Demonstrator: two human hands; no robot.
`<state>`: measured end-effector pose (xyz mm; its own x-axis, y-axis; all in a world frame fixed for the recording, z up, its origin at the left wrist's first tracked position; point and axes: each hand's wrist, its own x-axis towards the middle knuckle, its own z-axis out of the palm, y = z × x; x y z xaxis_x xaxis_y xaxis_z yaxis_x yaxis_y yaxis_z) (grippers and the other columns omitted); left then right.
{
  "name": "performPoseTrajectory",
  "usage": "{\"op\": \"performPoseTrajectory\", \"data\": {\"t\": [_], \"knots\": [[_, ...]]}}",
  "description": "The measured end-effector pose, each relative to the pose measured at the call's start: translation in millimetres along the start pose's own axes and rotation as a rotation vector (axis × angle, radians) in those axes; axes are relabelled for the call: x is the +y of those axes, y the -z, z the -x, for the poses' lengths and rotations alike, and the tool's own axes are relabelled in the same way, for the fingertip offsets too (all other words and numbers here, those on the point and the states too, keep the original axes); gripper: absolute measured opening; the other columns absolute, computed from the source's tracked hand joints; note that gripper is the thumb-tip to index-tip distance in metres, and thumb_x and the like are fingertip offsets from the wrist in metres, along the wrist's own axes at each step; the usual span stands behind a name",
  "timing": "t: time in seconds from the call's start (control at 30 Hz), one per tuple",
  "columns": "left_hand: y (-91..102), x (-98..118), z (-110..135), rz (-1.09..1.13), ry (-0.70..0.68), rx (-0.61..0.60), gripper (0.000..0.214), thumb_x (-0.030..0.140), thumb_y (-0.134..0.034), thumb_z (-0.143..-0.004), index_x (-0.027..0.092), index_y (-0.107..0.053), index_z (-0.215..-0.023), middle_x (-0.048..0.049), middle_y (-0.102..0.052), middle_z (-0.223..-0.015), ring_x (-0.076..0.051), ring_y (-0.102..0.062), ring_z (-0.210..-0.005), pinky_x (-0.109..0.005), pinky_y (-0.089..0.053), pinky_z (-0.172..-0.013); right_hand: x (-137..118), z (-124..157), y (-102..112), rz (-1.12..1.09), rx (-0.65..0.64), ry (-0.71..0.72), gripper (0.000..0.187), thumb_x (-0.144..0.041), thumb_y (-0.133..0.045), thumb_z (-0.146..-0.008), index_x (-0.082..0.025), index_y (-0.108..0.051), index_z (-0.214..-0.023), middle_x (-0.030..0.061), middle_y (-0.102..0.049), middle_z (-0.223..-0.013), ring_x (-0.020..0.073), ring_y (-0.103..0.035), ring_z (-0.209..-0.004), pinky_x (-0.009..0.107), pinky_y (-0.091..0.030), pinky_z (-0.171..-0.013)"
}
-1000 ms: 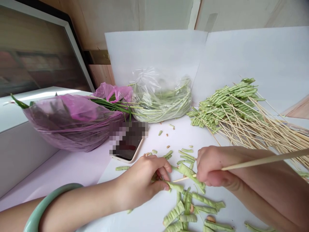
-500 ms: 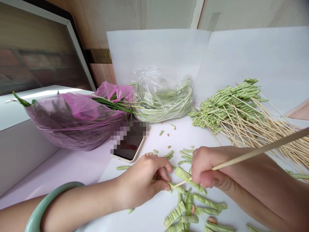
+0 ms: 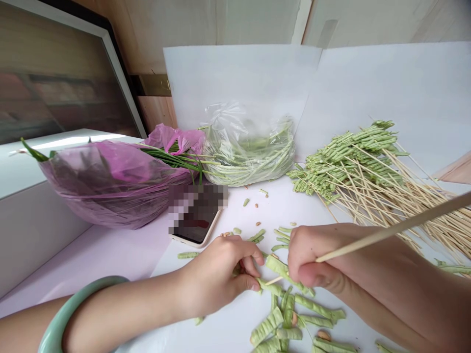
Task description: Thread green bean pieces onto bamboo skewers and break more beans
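Note:
My right hand [image 3: 324, 252] is closed around a long wooden skewer [image 3: 393, 228], whose thick end runs up past the right edge and whose thin end comes out toward my left hand. My left hand [image 3: 224, 269], with a pale green bangle [image 3: 69, 314] on its wrist, pinches a cut piece of green bean [image 3: 270, 286] at the skewer's tip. Whether the tip has pierced it cannot be made out. Another wide bean piece [image 3: 276, 266] lies against my right fingers. Below the hands are several loose cut bean pieces [image 3: 270, 324] and a few brown beans [image 3: 324, 335].
A phone [image 3: 196, 220] lies beyond my left hand. Behind it sit a purple plastic bag [image 3: 110, 191] of greens and a clear bag [image 3: 250, 152] of long beans. At right, bean-loaded skewers [image 3: 353, 157] are piled. White boards [image 3: 239, 73] stand at the back.
My right hand has shifted slightly left with the skewer, closer to my left hand. The left hand keeps its place on the bean piece.

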<state>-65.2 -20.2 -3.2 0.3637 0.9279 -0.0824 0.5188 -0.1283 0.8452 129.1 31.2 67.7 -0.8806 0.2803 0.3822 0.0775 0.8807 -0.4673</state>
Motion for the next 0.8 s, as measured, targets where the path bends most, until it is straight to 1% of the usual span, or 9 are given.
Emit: {"op": "performPoseTrajectory", "data": {"t": [0.07,0.13,0.23,0.33,0.4,0.57,0.63,0.73,0.8], "knots": [[-0.2,-1,0,0.005,-0.003,0.002,0.01,0.009,-0.069,-0.079,0.014,-0.064,-0.086,-0.0037,-0.072,-0.09,-0.015,-0.065,-0.079,-0.022,-0.045,-0.068,1,1,-2,-0.002,-0.004,-0.004,0.022,-0.02,-0.042,-0.098,-0.024,-0.038,-0.077,-0.0085,-0.038,-0.058,0.008,-0.034,-0.042,0.02,-0.027,-0.034],[-0.4,-1,0,-0.002,-0.016,0.002,0.011,0.01,-0.07,-0.079,0.015,-0.064,-0.087,-0.0027,-0.072,-0.089,-0.015,-0.066,-0.081,-0.023,-0.045,-0.072,1,2,-4,-0.037,-0.029,-0.024,0.023,-0.025,-0.044,-0.098,-0.024,-0.038,-0.076,-0.0082,-0.038,-0.057,0.0082,-0.034,-0.041,0.021,-0.026,-0.034],[-0.4,0,0,-0.012,-0.04,0.006,0.011,0.01,-0.07,-0.078,0.016,-0.061,-0.079,-0.0006,-0.071,-0.082,-0.016,-0.067,-0.079,-0.026,-0.046,-0.08,1,5,-9,-0.109,-0.105,-0.096,0.022,-0.024,-0.046,-0.095,-0.024,-0.038,-0.074,-0.0063,-0.042,-0.057,0.0099,-0.041,-0.045,0.02,-0.034,-0.04],[-0.4,0,0,-0.02,-0.02,0.018,0.02,0.007,-0.07,-0.076,0.017,-0.055,-0.068,0.001,-0.071,-0.078,-0.015,-0.065,-0.075,-0.029,-0.045,-0.084,2,8,-16,-0.178,-0.094,-0.063,0.017,-0.018,-0.046,-0.092,-0.025,-0.041,-0.077,-0.0055,-0.045,-0.061,0.0103,-0.044,-0.049,0.019,-0.038,-0.045],[-0.3,0,0,-0.025,-0.017,0.02,0.022,0.008,-0.07,-0.075,0.018,-0.053,-0.066,0.0016,-0.071,-0.077,-0.015,-0.065,-0.075,-0.028,-0.046,-0.083,4,8,-20,-0.201,-0.067,-0.031,0.016,-0.016,-0.046,-0.093,-0.025,-0.042,-0.08,-0.0061,-0.045,-0.063,0.0091,-0.044,-0.05,0.017,-0.037,-0.046],[0.1,0,0,0.001,-0.012,-0.007,0.01,0.012,-0.068,-0.079,0.016,-0.061,-0.084,-0.0003,-0.071,-0.083,-0.014,-0.064,-0.073,-0.023,-0.045,-0.068,8,5,-19,-0.223,-0.046,-0.015,0.024,-0.011,-0.046,-0.093,-0.023,-0.034,-0.076,-0.0072,-0.043,-0.064,0.0068,-0.043,-0.053,0.015,-0.033,-0.048],[0.1,0,1,-0.025,-0.01,-0.005,0.009,0.013,-0.069,-0.079,0.016,-0.062,-0.083,-0.0002,-0.07,-0.083,-0.013,-0.062,-0.07,-0.022,-0.044,-0.064,8,4,-18,-0.204,-0.043,-0.017,0.023,-0.012,-0.045,-0.094,-0.023,-0.036,-0.076,-0.0071,-0.043,-0.064,0.007,-0.042,-0.053,0.016,-0.032,-0.047],[0.1,1,3,-0.113,-0.029,0.033,0.003,0.015,-0.063,-0.083,0.016,-0.061,-0.082,-0.0002,-0.069,-0.08,-0.012,-0.06,-0.067,-0.023,-0.045,-0.066,8,5,-15,-0.161,-0.036,-0.035,0.023,-0.016,-0.044,-0.098,-0.022,-0.04,-0.076,-0.0071,-0.043,-0.064,0.0068,-0.041,-0.052,0.016,-0.033,-0.048],[1.2,1,3,-0.168,-0.057,0.064,0.008,0.011,-0.056,-0.085,0.016,-0.062,-0.083,-0.0007,-0.067,-0.077,-0.013,-0.06,-0.068,-0.024,-0.046,-0.069,10,7,-12,-0.119,0.003,-0.062,0.028,-0.02,-0.04,-0.1,-0.021,-0.043,-0.073,-0.0062,-0.046,-0.064,0.0067,-0.043,-0.052,0.016,-0.036,-0.05]]}}
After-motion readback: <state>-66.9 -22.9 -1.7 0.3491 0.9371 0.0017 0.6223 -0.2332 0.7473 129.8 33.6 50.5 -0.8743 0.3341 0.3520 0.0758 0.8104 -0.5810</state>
